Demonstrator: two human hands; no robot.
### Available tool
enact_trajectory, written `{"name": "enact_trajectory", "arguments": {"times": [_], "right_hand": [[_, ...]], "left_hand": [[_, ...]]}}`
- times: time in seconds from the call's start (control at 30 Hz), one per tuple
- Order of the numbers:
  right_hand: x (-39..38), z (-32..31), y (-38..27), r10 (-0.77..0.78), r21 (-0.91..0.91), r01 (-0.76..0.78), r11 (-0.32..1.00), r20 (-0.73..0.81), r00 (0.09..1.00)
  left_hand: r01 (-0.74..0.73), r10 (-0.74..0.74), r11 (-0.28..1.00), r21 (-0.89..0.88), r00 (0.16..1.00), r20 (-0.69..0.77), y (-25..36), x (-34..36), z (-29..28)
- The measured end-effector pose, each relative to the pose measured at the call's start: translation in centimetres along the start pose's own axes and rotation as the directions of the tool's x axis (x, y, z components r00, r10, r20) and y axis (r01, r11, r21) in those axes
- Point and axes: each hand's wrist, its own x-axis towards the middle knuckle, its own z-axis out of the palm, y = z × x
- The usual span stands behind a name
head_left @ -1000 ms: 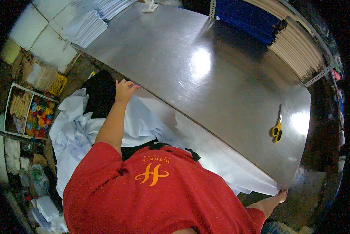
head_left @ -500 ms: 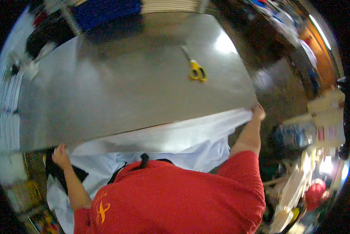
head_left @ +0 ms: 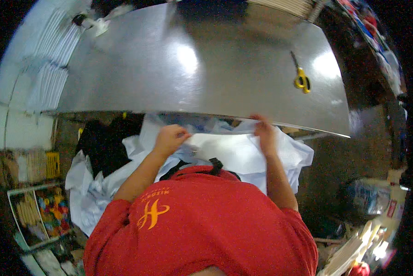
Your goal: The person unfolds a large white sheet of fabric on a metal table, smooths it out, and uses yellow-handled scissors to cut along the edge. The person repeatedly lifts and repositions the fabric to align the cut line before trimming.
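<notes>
White cloth hangs in loose folds between my body and the near edge of the metal-topped table. My left hand has its thumb and fingers pinched on the cloth's upper edge, just off the table. Across from it, my right hand is at the other end of that edge, close to the table rim. Motion smears its fingers, so its grip on the cloth is unclear. Yellow-handled scissors lie on the right part of the tabletop, away from both hands.
Folded white sheets are stacked beyond the table's left end. Black cloth hangs beneath the near left edge. A shelf of small colourful items stands at lower left. Bundled pale pieces lie at lower right.
Both hands have come inward from the table's near corners to the middle of its near edge. My view has shifted, so the table and scissors appear further up and right.
</notes>
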Motion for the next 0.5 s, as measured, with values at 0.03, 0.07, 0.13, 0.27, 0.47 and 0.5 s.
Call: {"name": "enact_trajectory", "arguments": {"times": [0.03,0.07,0.13,0.27,0.47,0.5], "right_hand": [[-0.1,4.8,-1.9,-0.094,0.254,0.010,0.967,0.321,0.942],[-0.3,8.5,-3.7,-0.234,0.047,0.239,0.970,0.448,0.863],[-1.0,13.5,-6.6,-0.179,-0.087,0.255,0.963,0.499,0.848],[-2.2,18.3,-9.8,-0.103,-0.233,0.266,0.935,0.541,0.835],[-6.6,23.1,-12.8,-0.238,-0.288,0.526,0.800,0.652,0.719],[-7.1,23.4,-13.6,-0.176,-0.380,0.536,0.754,0.669,0.722]], "left_hand": [[0.045,-0.045,0.999,0.002,0.997,0.057,1.1,-0.1,-0.3],[0.021,-0.020,1.000,-0.022,0.999,0.041,1.7,-0.5,-0.7],[0.021,-0.020,0.994,-0.105,1.000,0.017,2.2,-1.9,-2.3],[0.019,-0.040,0.984,-0.178,0.993,-0.112,0.9,-6.7,-4.8],[0.035,-0.019,0.999,0.031,0.909,-0.417,-2.8,-17.0,-4.9],[0.069,-0.022,0.995,0.079,0.871,-0.491,-3.8,-18.5,-4.4]]}}
